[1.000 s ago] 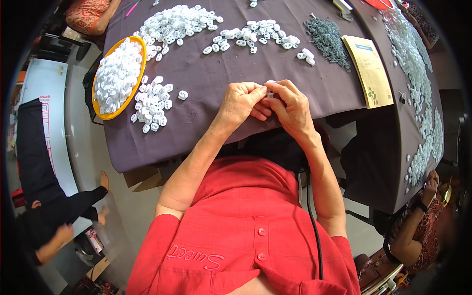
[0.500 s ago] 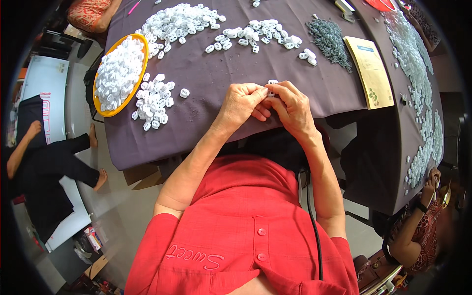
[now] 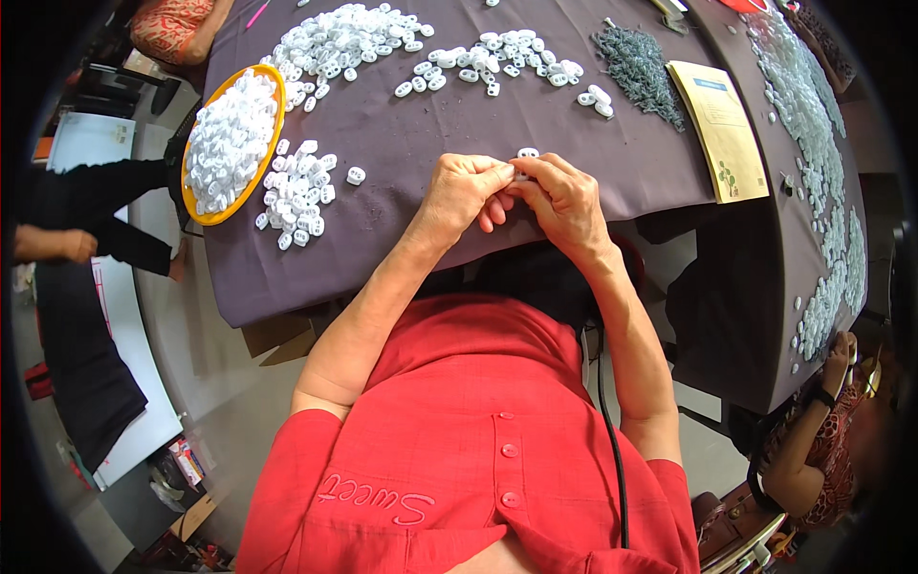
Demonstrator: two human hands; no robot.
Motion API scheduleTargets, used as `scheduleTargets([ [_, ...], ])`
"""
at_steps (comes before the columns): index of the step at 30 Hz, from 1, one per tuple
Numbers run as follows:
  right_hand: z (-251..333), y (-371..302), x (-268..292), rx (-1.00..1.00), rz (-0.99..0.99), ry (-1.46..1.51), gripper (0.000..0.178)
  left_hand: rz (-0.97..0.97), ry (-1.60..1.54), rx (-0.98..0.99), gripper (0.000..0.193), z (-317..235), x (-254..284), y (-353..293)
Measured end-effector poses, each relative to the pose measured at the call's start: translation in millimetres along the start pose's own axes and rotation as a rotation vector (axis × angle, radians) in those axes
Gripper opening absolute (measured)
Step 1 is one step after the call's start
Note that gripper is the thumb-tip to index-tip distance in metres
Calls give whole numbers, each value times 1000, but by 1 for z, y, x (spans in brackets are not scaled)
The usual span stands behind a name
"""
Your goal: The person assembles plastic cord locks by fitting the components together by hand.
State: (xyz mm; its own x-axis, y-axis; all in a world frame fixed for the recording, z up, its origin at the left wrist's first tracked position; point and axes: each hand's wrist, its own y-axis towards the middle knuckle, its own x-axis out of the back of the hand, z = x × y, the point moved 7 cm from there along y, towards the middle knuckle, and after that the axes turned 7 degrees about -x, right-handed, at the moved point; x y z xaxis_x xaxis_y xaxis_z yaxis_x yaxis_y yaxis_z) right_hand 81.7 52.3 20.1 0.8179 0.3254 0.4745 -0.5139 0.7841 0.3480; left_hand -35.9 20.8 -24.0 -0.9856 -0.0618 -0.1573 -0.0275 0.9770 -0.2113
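Note:
My left hand (image 3: pixel 461 194) and my right hand (image 3: pixel 562 197) meet fingertip to fingertip over the purple cloth of the table (image 3: pixel 421 124). Together they pinch a small white plastic piece (image 3: pixel 519 176), mostly hidden by the fingers. A second white piece (image 3: pixel 528 152) lies on the cloth just beyond my fingers. To the left sits a loose pile of white pieces (image 3: pixel 297 191) and an orange-rimmed tray (image 3: pixel 232 142) heaped with more of them.
Further white pieces (image 3: pixel 344 38) lie in heaps at the far side, beside a grey heap of small metal parts (image 3: pixel 639 65) and a yellow booklet (image 3: pixel 724 129). Pale pieces (image 3: pixel 813 124) cover the right table. One person stands at left (image 3: pixel 76 249), another sits at lower right (image 3: pixel 822 430).
My hands stay joined at the same spot, fingers shifting slightly on the piece. The person at the left has moved across the floor.

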Motion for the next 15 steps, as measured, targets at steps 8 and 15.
scheduleTargets([
  [8,3,0,1,4,-24,-23,17,-34,-42,-9,23,-2,-2,-3],
  [15,-1,0,2,-83,66,55,24,-76,81,-1,22,-3,7,-13],
])
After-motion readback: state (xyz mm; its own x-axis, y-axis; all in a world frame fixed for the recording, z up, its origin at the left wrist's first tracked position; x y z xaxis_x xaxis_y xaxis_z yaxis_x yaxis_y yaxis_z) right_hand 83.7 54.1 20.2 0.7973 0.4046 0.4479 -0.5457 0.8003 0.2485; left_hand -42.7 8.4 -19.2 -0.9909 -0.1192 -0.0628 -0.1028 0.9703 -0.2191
